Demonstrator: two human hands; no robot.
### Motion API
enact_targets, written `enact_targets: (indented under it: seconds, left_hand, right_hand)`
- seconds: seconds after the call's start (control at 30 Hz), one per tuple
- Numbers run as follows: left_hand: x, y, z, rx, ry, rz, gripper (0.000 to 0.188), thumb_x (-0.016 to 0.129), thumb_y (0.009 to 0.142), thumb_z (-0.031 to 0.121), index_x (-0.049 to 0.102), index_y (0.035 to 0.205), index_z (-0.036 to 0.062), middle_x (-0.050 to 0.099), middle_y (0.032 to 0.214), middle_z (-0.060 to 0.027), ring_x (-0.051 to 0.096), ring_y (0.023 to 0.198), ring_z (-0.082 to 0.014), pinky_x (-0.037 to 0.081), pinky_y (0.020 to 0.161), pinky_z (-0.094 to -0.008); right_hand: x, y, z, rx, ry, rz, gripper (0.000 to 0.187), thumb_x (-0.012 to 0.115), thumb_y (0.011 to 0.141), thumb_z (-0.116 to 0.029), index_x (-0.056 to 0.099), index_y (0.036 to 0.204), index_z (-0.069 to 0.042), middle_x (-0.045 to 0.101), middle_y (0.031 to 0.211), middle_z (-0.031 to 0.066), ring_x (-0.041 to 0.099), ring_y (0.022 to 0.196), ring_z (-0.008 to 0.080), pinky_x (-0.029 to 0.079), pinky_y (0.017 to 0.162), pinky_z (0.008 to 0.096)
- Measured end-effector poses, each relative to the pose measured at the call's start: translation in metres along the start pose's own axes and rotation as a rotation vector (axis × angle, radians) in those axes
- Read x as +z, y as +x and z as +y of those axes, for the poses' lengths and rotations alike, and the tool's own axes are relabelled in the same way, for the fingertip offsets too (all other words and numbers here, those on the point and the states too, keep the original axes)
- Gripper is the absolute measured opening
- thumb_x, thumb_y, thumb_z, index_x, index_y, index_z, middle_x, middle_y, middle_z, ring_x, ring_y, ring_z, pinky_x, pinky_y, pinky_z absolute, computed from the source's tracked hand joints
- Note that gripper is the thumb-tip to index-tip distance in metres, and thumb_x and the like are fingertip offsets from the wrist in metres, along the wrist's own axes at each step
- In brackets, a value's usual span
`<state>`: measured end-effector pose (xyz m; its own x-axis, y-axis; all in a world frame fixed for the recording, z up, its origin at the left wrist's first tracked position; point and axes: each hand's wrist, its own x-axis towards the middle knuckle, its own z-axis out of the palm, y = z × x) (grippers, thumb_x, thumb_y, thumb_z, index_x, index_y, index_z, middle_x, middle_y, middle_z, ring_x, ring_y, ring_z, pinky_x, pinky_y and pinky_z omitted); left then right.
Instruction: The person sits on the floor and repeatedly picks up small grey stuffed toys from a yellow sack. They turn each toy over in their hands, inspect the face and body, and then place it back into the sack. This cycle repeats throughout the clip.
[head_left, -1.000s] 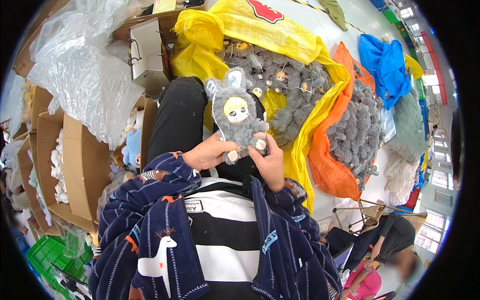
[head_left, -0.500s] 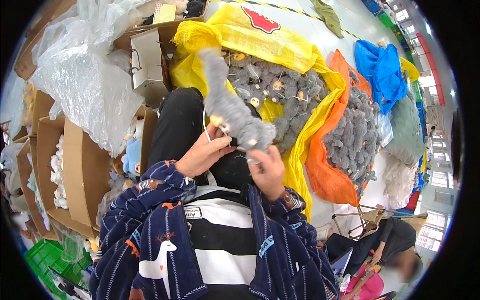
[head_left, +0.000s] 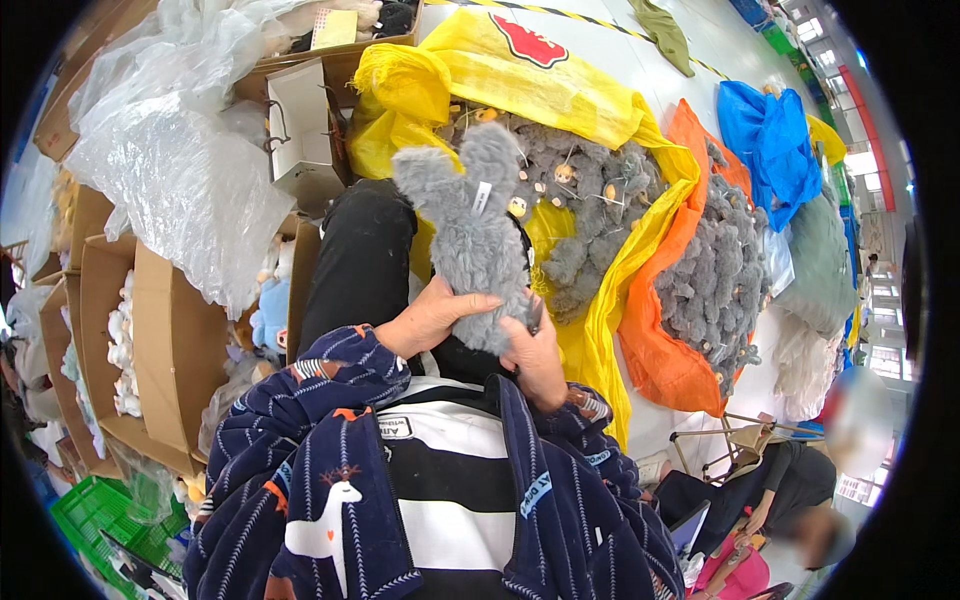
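A grey plush toy with a white tag is held over my lap, its two fluffy limbs or ears pointing away from me. My left hand grips its near end from the left, thumb across the fur. On the right side, my right hand closes on the same end with the thumb on top. Just beyond, a yellow woven sack lies open, full of grey plush pieces, some with small doll faces. The underside of the held toy is hidden.
Cardboard boxes with plush toys stand at the left, beneath clear plastic sheeting. An orange sack and a blue sack lie to the right. A green crate is at lower left. Another person sits at lower right.
The plush toy has turned from a blurred, sideways pose with a face and a string showing to its furry, tagged side. Both hands have shifted to its near end.
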<state>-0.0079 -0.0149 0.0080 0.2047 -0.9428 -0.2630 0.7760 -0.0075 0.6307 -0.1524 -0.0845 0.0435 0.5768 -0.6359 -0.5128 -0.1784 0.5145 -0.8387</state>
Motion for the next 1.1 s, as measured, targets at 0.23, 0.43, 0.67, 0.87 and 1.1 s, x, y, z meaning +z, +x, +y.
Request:
enact_targets:
  seconds: [0.23, 0.43, 0.67, 0.87, 1.1]
  left_hand:
    - [-0.003, 0.002, -0.014, 0.111, 0.086, 0.182, 0.043, 0.063, 0.08, 0.013, 0.045, 0.117, 0.0019, 0.055, 0.108, -0.0063, 0.052, 0.098, -0.0159, 0.041, 0.087, -0.0298]
    - [-0.017, 0.007, -0.015, 0.014, -0.007, 0.288, 0.044, 0.054, 0.087, 0.032, 0.044, 0.118, 0.0028, 0.054, 0.109, -0.0074, 0.052, 0.098, -0.0172, 0.043, 0.084, -0.0311]
    - [-0.001, 0.01, 0.0, -0.137, 0.106, 0.207, 0.043, 0.055, 0.084, 0.018, 0.041, 0.121, 0.0008, 0.052, 0.113, -0.0091, 0.052, 0.101, -0.0194, 0.042, 0.087, -0.0324]
    - [-0.001, 0.015, 0.009, -0.22, 0.153, 0.09, 0.041, 0.048, 0.089, 0.018, 0.035, 0.126, 0.0052, 0.055, 0.11, -0.0147, 0.06, 0.089, -0.0181, 0.049, 0.075, -0.0262]
    - [-0.01, 0.02, 0.004, -0.264, 0.166, 0.108, 0.026, 0.045, 0.091, 0.017, 0.045, 0.115, 0.0069, 0.06, 0.094, -0.009, 0.061, 0.077, -0.0142, 0.048, 0.067, -0.0231]
  right_hand:
    - [0.007, 0.009, 0.008, -0.052, -0.096, -0.038, 0.044, 0.06, 0.074, -0.008, 0.04, 0.113, -0.003, 0.05, 0.078, 0.002, 0.044, 0.054, 0.0058, 0.034, 0.041, 0.0194]
    - [-0.004, 0.019, 0.023, -0.258, -0.148, -0.112, 0.044, 0.065, 0.068, -0.009, 0.045, 0.106, 0.002, 0.051, 0.099, 0.0083, 0.045, 0.095, 0.0126, 0.038, 0.085, 0.026]
    - [-0.019, 0.018, 0.008, 0.125, 0.188, -0.097, 0.034, 0.06, 0.076, -0.015, 0.046, 0.107, -0.007, 0.048, 0.071, -0.0018, 0.036, 0.047, 0.0034, 0.027, 0.04, 0.0186]
    - [-0.103, 0.04, -0.02, -0.042, 0.521, 0.174, 0.018, 0.051, 0.086, -0.033, 0.051, 0.089, -0.016, 0.049, 0.065, -0.0054, 0.041, 0.05, 0.0056, 0.031, 0.04, 0.0191]
    - [-0.285, 0.079, -0.069, -0.598, -0.257, 0.752, 0.055, 0.062, 0.08, -0.025, 0.036, 0.121, -0.001, 0.056, 0.105, 0.0153, 0.046, 0.058, 0.0096, 0.041, 0.056, 0.0217]
